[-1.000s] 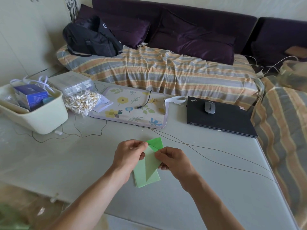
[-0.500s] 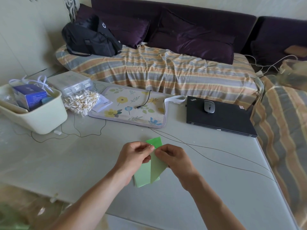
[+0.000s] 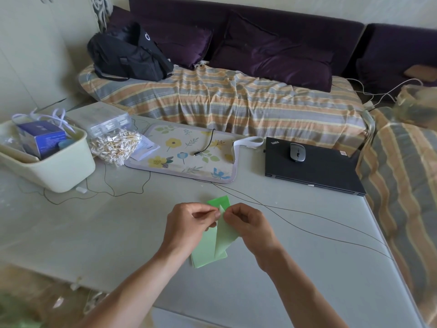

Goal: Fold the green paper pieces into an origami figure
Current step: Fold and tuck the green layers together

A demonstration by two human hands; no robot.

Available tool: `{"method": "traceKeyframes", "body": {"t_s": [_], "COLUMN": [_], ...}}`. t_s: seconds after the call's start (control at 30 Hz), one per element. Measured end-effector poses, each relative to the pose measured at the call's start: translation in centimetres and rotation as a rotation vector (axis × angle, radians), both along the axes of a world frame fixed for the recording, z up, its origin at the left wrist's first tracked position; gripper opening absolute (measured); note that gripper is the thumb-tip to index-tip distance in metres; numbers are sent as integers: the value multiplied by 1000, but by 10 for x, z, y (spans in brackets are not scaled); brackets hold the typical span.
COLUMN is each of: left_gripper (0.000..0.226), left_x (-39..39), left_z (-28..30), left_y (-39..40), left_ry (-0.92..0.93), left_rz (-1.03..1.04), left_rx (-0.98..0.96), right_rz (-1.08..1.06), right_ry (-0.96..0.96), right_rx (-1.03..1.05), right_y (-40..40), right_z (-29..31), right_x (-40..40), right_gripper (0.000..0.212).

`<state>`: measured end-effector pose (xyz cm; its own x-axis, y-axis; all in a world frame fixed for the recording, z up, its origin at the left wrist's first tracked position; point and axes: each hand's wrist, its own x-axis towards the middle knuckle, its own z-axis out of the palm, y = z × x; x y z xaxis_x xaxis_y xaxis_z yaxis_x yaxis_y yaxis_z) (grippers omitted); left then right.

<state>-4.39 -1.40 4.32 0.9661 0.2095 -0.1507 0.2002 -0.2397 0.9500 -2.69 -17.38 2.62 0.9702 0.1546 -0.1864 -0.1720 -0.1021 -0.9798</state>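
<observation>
A pale green folded paper piece (image 3: 224,240) is held just above the table between both hands. My left hand (image 3: 189,223) pinches its upper left edge with thumb and fingers. My right hand (image 3: 248,223) pinches the upper right edge, fingertips almost meeting the left ones. Under it lies a small stack of pale green paper (image 3: 205,254), partly hidden by my left hand. A brighter green piece (image 3: 220,201) shows just beyond the fingertips.
A floral mat (image 3: 189,152) with a short cable lies ahead, a closed black laptop (image 3: 314,166) with a mouse (image 3: 297,151) to the right. A cream bin (image 3: 59,166) and a bag of cotton swabs (image 3: 115,145) stand left. Thin wires (image 3: 307,223) cross the table (image 3: 106,233).
Both hands have drawn closer together at the top of the held piece, and its lower flap has swung from the left to hang more toward the right.
</observation>
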Motion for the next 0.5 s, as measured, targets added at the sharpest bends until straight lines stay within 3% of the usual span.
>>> {"method": "traceKeyframes", "body": {"t_s": [0.17, 0.5], "left_gripper": [3, 10], "left_x": [-2, 1], "left_z": [1, 0], "left_y": [0, 0], "left_ry": [11, 40], "left_rz": [-18, -58], "left_rx": [-85, 66], "right_rz": [17, 17], "right_ry": [-12, 7], "right_rx": [38, 22], "right_y": [0, 3], "right_z": [2, 2], "right_x": [-1, -3], "right_gripper": [13, 8]}}
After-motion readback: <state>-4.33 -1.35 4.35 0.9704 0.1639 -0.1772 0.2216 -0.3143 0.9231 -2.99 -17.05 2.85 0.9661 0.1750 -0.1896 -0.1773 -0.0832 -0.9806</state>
